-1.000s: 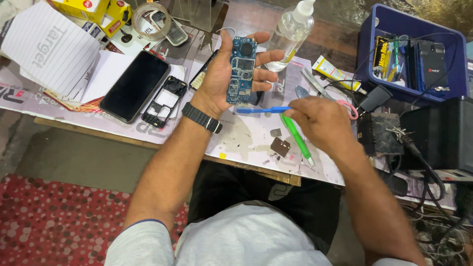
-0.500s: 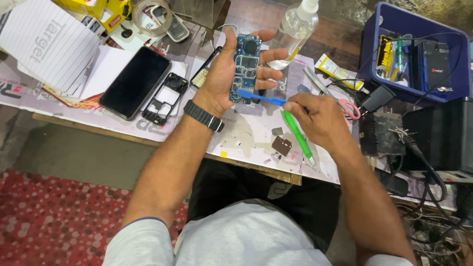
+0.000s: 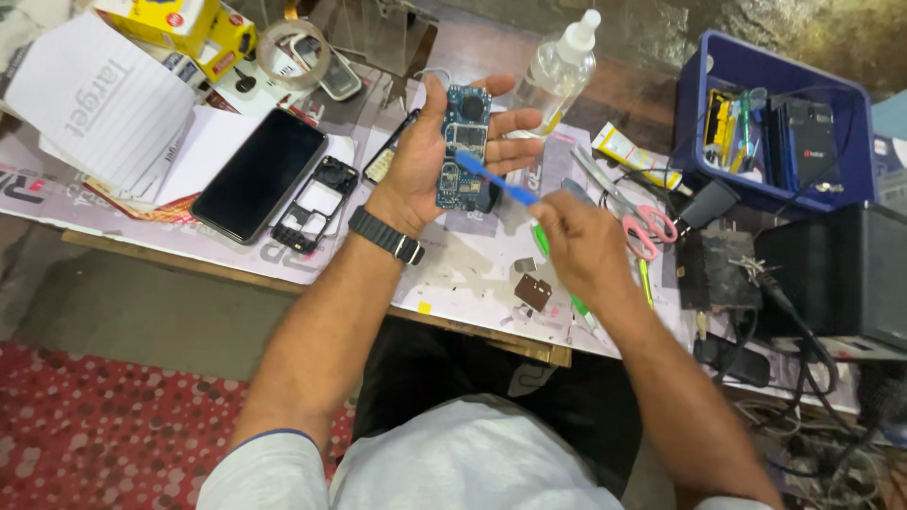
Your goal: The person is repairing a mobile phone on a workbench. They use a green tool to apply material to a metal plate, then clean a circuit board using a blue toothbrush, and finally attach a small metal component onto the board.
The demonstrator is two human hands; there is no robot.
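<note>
— While cradled flat in the left hand [image 3: 427,165], where exactly does the blue circuit board [image 3: 464,146] sit?
— Lies lengthwise across the palm and fingers, component side up. Thumb pressed along its left edge, fingers curled up under and past its right edge, so gripping the board loosely rather than clenched. Held above the workbench [image 3: 472,274], not resting on it.
— And the right hand [image 3: 581,244]?
— Closed around the blue brush [image 3: 496,179], pinched near its rear end. Tip touching the middle of the board; handle slanting down to the right into the fingers. Somewhat blurred, so cannot tell the exact finger placement.
— Anything on the wrist?
— Black watch [image 3: 385,236] on the left wrist.
— What lies nearby?
— Left of the hand: a black phone frame [image 3: 316,203], open in the middle, and just beside that a dark smartphone [image 3: 260,175], screen up. Further left, a stack of white papers [image 3: 99,104]. Behind the board, a clear bottle [image 3: 557,66] with a white nozzle, upright. Beneath the right hand, a green-handled tool [image 3: 557,274], mostly hidden, and a small brown square part [image 3: 533,291] just beside a small grey one. To the right, pink-handled scissors [image 3: 628,212], a yellow tube [image 3: 633,156], and a blue tray [image 3: 770,123] holding tools and a black device. At top left, a roll of tape [image 3: 293,52] near yellow boxes [image 3: 179,24].
</note>
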